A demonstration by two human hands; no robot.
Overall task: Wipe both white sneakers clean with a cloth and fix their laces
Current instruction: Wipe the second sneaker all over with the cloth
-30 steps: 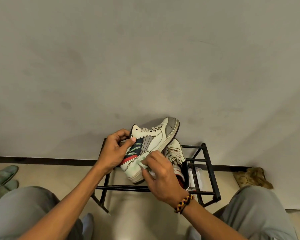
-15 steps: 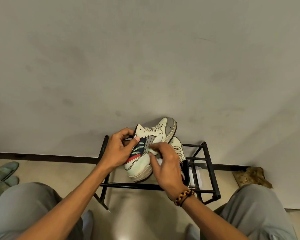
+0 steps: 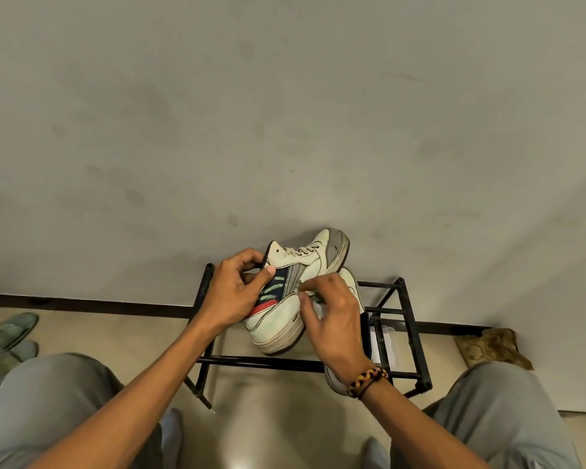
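A white sneaker (image 3: 313, 265) with dark, grey and red side panels is held up above a black metal rack (image 3: 416, 353), toe pointing up and to the right. My left hand (image 3: 234, 292) grips its collar and heel, thumb on the side panel. My right hand (image 3: 332, 319) pinches a small whitish cloth (image 3: 313, 294) against the sneaker's side near the sole. The second white sneaker (image 3: 351, 282) lies on the rack behind my right hand, mostly hidden.
The rack stands against a grey wall with a dark skirting strip (image 3: 82, 304). Green slippers (image 3: 4, 336) lie on the floor at the left. A crumpled brown rag (image 3: 491, 346) sits at the right. My knees in grey trousers frame the bottom.
My right hand with the cloth has slid up the sneaker's side from the heel toward the middle. The left hand keeps its grip; the shoe shifted slightly.
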